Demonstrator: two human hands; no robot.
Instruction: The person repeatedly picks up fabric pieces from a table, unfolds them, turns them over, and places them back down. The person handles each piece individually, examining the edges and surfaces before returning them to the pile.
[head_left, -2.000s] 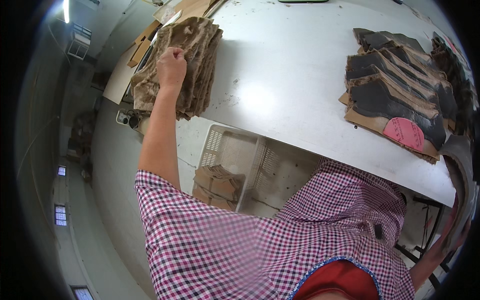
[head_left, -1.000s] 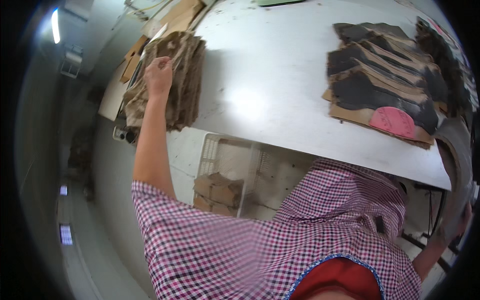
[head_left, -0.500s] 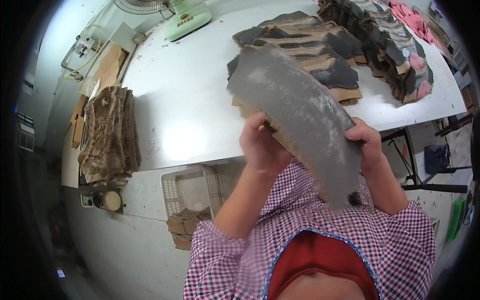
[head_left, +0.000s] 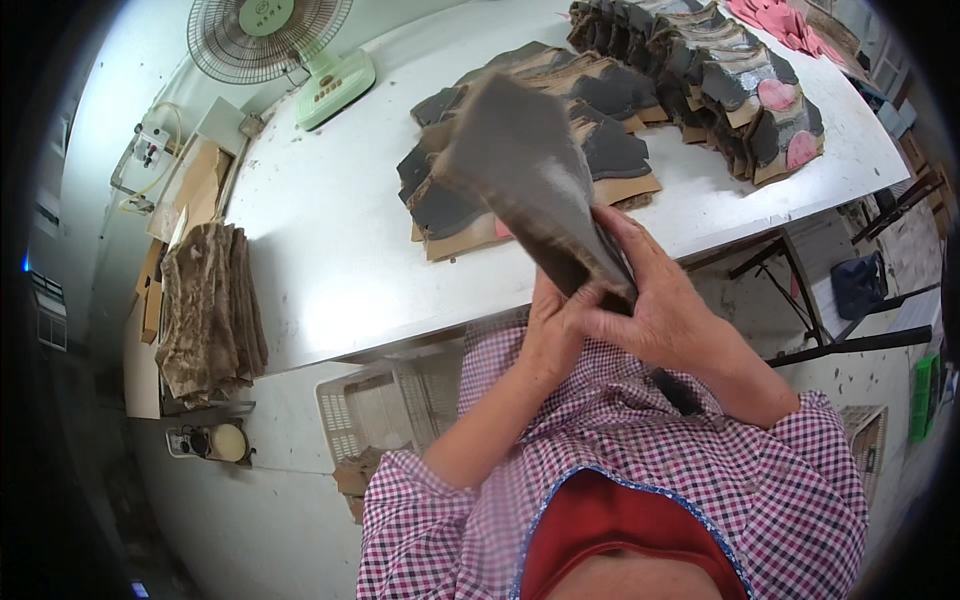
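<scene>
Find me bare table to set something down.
The widest bare patch of the white table lies between the brown stack and the fanned grey pieces, nearer than the green fan. A smaller strip lies along the near edge, right of those pieces. Crowded: far right, a pink-patched row beside pink cloth. The held grey piece partly hides the middle.
</scene>
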